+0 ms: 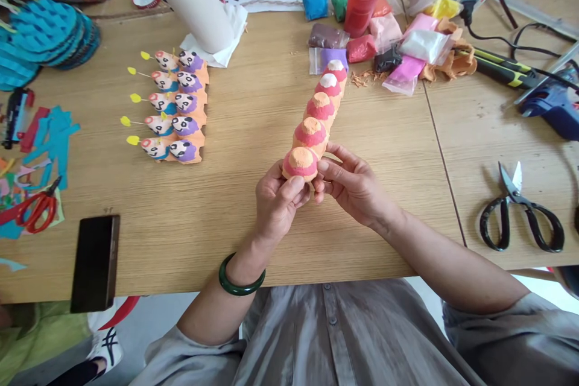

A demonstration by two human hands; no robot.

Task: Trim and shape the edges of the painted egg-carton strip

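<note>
Between both hands I hold an egg-carton strip with several bumps, its near end tilted toward me. Each bump is banded in pinkish red; the nearer tops are orange and the two far ones white. My left hand pinches the near end, thumb on top. On the right side of that end, my right hand grips with thumb and fingertips. To the left on the table stands a finished-looking double row of painted egg-carton cups with drawn faces and yellow-tipped sticks.
Bags of coloured clay surround a red cup at the back. A white bottle stands back left. Black-handled scissors lie right; red scissors, paper scraps and a phone lie left. A glue gun rests far right.
</note>
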